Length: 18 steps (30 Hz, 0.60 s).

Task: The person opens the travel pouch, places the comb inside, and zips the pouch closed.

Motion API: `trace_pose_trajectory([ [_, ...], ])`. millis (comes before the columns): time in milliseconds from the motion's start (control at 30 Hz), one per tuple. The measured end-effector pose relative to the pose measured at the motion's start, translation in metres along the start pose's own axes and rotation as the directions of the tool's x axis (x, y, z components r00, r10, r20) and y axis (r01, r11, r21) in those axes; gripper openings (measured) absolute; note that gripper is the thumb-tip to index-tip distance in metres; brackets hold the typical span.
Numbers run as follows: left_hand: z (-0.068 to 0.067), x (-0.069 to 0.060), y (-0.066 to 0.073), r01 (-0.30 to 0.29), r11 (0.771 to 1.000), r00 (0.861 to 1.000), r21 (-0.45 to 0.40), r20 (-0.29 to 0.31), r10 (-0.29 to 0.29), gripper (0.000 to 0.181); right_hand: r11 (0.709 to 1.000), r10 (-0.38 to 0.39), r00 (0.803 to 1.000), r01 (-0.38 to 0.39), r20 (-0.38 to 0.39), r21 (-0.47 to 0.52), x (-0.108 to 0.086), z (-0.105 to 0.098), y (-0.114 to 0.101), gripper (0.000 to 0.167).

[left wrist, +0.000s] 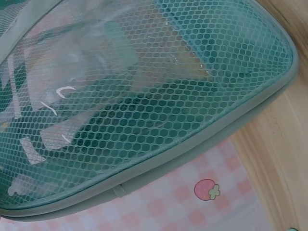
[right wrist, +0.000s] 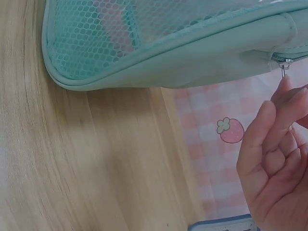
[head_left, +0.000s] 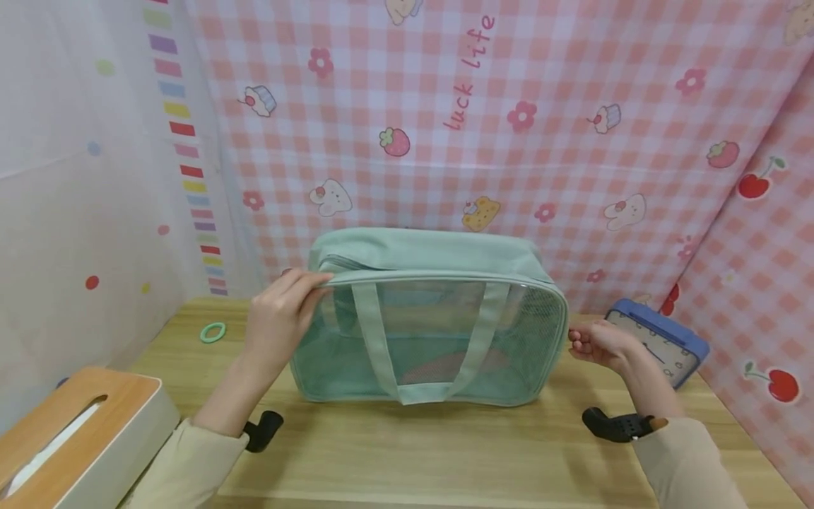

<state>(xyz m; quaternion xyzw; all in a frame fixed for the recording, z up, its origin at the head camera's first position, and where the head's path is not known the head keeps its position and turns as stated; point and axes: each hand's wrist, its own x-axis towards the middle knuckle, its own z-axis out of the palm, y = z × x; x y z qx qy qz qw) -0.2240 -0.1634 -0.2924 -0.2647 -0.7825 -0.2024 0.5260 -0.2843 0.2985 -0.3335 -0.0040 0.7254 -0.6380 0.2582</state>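
Note:
A mint-green handbag (head_left: pixel 426 252) with a see-through front, mesh side pockets and a strap handle (head_left: pixel 424 393) stands upright on the table. At its upper left corner, my left hand (head_left: pixel 278 318) pinches the top edge beside the zipper. My right hand (head_left: pixel 600 345) is at the bag's right side. In the right wrist view, its fingertips pinch the metal zipper pull (right wrist: pixel 283 70) at the end of the bag's zipper. Behind the mesh (left wrist: pixel 159 110), vague shapes show in the left wrist view, too blurred to name. That view does not show the left hand.
On the left stands a tissue box (head_left: pixel 127 431) with a wooden lid. A green ring (head_left: pixel 213 333) lies behind it on the wooden table (head_left: pixel 407 452). A blue-framed clock (head_left: pixel 661 339) leans near the right wall, behind my right wrist. Patterned cloth (head_left: pixel 407 92) hangs close behind the bag.

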Motion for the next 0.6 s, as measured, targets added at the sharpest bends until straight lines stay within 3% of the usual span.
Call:
trace_pose_trajectory([
  [300, 0.008, 0.002, -0.007, 0.01, 1.0, 1.0, -0.012, 0.007, -0.01, 0.016, 0.996, -0.025, 1.0, 0.025, 0.003, 0.085, -0.001, 0.003, 0.009, 0.033],
  [500, 0.013, 0.002, -0.009, 0.029, 1.0, 0.999, 0.001, 0.026, -0.029, 0.015, 0.977, -0.047, 0.999, 0.043, 0.014, 0.211, 0.003, 0.007, 0.019, 0.036],
  [600, 0.013, 0.0, -0.009, 0.039, 0.999, 0.999, -0.001, 0.019, -0.039, 0.017, 0.978, -0.043, 0.999, 0.038, 0.019, 0.206, 0.008, 0.01, 0.022, 0.03],
])
